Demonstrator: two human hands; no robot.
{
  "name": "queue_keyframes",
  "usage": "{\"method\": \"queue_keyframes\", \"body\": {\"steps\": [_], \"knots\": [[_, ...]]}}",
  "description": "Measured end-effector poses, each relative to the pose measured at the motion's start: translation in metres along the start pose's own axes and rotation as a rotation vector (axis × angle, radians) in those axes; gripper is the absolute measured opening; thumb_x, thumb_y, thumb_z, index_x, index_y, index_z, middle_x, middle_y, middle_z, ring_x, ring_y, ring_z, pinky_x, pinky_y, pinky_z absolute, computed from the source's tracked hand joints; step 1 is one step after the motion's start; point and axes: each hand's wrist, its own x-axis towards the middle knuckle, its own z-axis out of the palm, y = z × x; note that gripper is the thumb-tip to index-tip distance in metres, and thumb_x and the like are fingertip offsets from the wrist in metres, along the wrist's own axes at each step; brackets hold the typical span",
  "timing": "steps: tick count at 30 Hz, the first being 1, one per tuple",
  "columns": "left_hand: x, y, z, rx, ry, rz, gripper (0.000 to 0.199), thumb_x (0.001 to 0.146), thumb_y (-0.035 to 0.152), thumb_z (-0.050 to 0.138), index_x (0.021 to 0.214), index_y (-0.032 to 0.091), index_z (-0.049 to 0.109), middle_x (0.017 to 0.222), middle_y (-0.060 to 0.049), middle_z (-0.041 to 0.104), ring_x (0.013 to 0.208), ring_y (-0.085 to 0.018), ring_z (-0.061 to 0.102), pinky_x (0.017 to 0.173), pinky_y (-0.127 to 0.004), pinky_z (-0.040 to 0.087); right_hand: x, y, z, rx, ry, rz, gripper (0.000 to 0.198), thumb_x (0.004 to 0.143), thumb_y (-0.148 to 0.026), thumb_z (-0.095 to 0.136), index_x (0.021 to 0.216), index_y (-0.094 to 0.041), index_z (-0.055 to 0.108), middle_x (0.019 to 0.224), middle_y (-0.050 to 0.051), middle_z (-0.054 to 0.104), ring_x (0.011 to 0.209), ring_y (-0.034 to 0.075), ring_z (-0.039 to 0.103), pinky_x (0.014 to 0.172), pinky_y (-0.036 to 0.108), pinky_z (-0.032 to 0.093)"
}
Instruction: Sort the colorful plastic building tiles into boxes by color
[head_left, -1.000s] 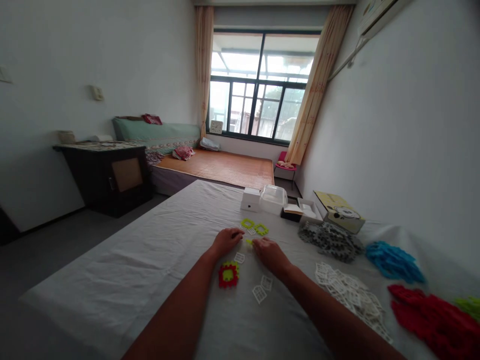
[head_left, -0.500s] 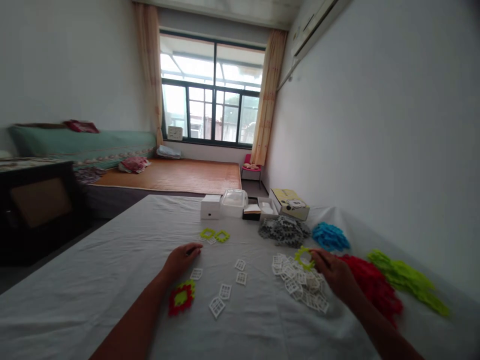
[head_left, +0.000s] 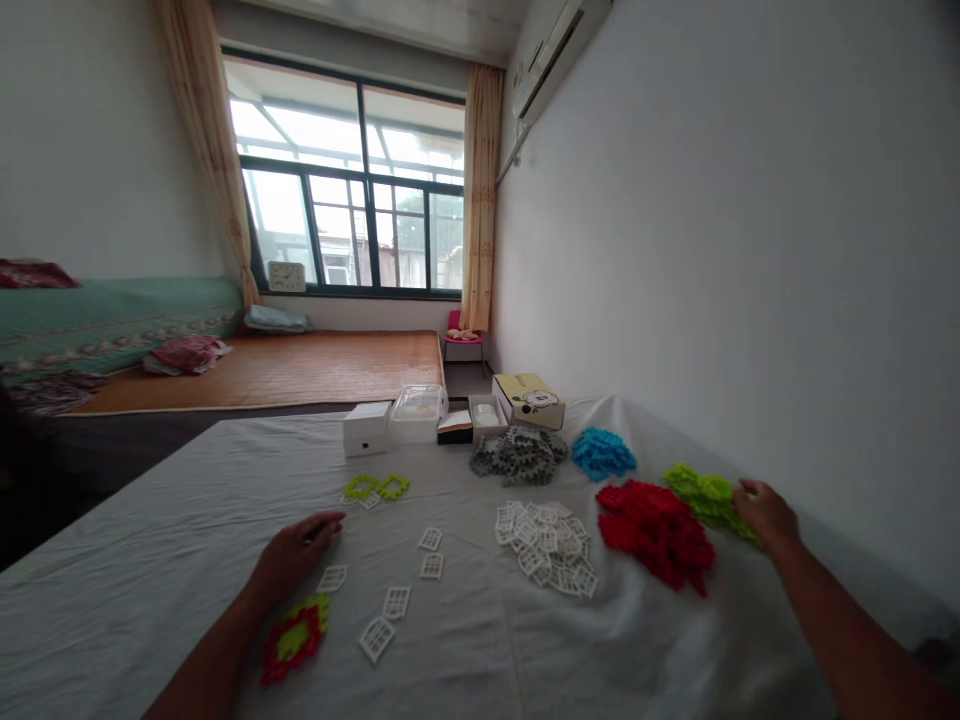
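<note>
My right hand (head_left: 766, 512) is at the pile of yellow-green toothed plastic pieces (head_left: 701, 490), its fingers pinched at the pile's right side. Which single piece they grip is hard to make out against the others. On the left, my left hand (head_left: 304, 545) rests on the cloth with its fingers loosely apart and nothing in them. Just beyond it lie two yellow-green frames (head_left: 377, 488) with white pieces partly under them. A red toothed frame with yellow-green pieces (head_left: 295, 640) sits near my left forearm. Several white window-shaped pieces (head_left: 397, 602) are scattered between my hands.
A red pile (head_left: 656, 530), a white pile of window-shaped pieces (head_left: 547, 545), a grey pile (head_left: 521, 455) and a blue pile (head_left: 602, 454) lie on the cloth-covered table (head_left: 465, 665). Behind stand a white box (head_left: 366, 430), a clear container (head_left: 418, 412) and a yellow box (head_left: 529, 400).
My right hand has moved right, from above the white pile with a yellow-green ring-shaped piece, to the yellow-green pile. The camera view has turned right. My left hand stays in place on the cloth.
</note>
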Motion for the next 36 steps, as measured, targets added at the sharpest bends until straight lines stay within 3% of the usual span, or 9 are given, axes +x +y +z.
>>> {"method": "queue_keyframes", "body": {"steps": [3, 6, 13, 16, 19, 23, 27, 31, 36], "knots": [[-0.002, 0.006, 0.000, 0.007, 0.006, -0.001, 0.045, 0.078, 0.051, 0.046, 0.104, 0.023, 0.069, 0.105, -0.002, 0.072, 0.100, -0.024, 0.064, 0.086, -0.030, 0.049, -0.005, -0.044, 0.004, -0.060, 0.007, -0.013, 0.042, 0.069, -0.041, 0.039, 0.094, -0.016, 0.063, 0.093, 0.024, 0.066, 0.087, 0.039, 0.063, 0.070, 0.051, 0.046], [-0.008, 0.014, -0.001, 0.012, 0.031, -0.006, 0.041, 0.079, 0.047, 0.045, 0.102, 0.023, 0.070, 0.104, -0.002, 0.072, 0.099, -0.023, 0.064, 0.087, -0.030, 0.048, -0.040, -0.124, 0.020, 0.099, -0.183, -0.155, 0.039, 0.078, -0.043, 0.040, 0.105, -0.023, 0.060, 0.098, 0.016, 0.067, 0.076, 0.028, 0.065, 0.071, 0.042, 0.049], [-0.017, 0.013, 0.001, -0.025, 0.031, -0.028, 0.034, 0.082, 0.032, 0.047, 0.105, 0.021, 0.070, 0.095, -0.002, 0.074, 0.089, -0.019, 0.066, 0.080, -0.025, 0.048, -0.246, -0.332, 0.038, 0.541, -0.989, -0.823, 0.029, 0.088, -0.037, 0.045, 0.107, -0.023, 0.062, 0.103, 0.007, 0.067, 0.083, 0.018, 0.063, 0.075, 0.032, 0.051], [-0.018, 0.007, 0.004, -0.048, 0.025, -0.035, 0.033, 0.082, 0.028, 0.048, 0.105, 0.020, 0.070, 0.094, -0.002, 0.074, 0.088, -0.018, 0.066, 0.079, -0.024, 0.048, -0.314, -0.389, 0.036, 0.572, -1.125, -1.176, 0.030, 0.087, -0.029, 0.051, 0.115, -0.025, 0.059, 0.114, 0.005, 0.065, 0.105, 0.022, 0.055, 0.093, 0.038, 0.044], [-0.017, 0.003, 0.005, -0.067, 0.023, -0.025, 0.032, 0.082, 0.027, 0.049, 0.105, 0.020, 0.070, 0.095, -0.003, 0.074, 0.090, -0.018, 0.065, 0.080, -0.023, 0.047, -0.349, -0.429, 0.045, 0.551, -1.133, -1.276, 0.046, 0.081, -0.027, 0.061, 0.126, -0.025, 0.050, 0.126, 0.005, 0.058, 0.114, 0.024, 0.048, 0.097, 0.041, 0.041], [-0.016, 0.001, 0.006, -0.077, 0.018, -0.015, 0.030, 0.082, 0.027, 0.050, 0.104, 0.021, 0.070, 0.094, -0.002, 0.074, 0.093, -0.017, 0.065, 0.081, -0.022, 0.047, -0.365, -0.456, 0.063, 0.524, -1.115, -1.319, 0.049, 0.077, -0.033, 0.066, 0.123, -0.023, 0.052, 0.120, 0.006, 0.061, 0.110, 0.025, 0.049, 0.096, 0.040, 0.041], [-0.016, 0.001, 0.006, -0.069, 0.019, -0.024, 0.030, 0.081, 0.029, 0.052, 0.103, 0.022, 0.070, 0.094, 0.000, 0.074, 0.093, -0.017, 0.065, 0.080, -0.022, 0.047, -0.357, -0.453, 0.071, 0.512, -1.084, -1.295, 0.029, 0.092, -0.033, 0.044, 0.114, -0.021, 0.058, 0.107, 0.006, 0.066, 0.098, 0.021, 0.055, 0.090, 0.034, 0.043], [-0.017, 0.004, 0.003, -0.050, 0.022, -0.031, 0.030, 0.081, 0.029, 0.051, 0.103, 0.022, 0.070, 0.094, 0.000, 0.074, 0.090, -0.017, 0.065, 0.078, -0.022, 0.048, -0.325, -0.429, 0.067, 0.494, -1.068, -0.992, 0.043, 0.097, -0.036, 0.023, 0.102, -0.018, 0.062, 0.089, 0.007, 0.067, 0.081, 0.017, 0.060, 0.077, 0.030, 0.046], [-0.017, 0.010, -0.001, -0.036, 0.019, 0.000, 0.033, 0.081, 0.030, 0.047, 0.103, 0.019, 0.070, 0.092, -0.003, 0.074, 0.084, -0.018, 0.067, 0.074, -0.024, 0.048, -0.261, -0.365, 0.048, 0.588, -0.997, -0.779, 0.044, 0.094, -0.045, 0.029, 0.094, -0.021, 0.066, 0.089, 0.005, 0.067, 0.083, 0.017, 0.060, 0.077, 0.030, 0.046]]}}
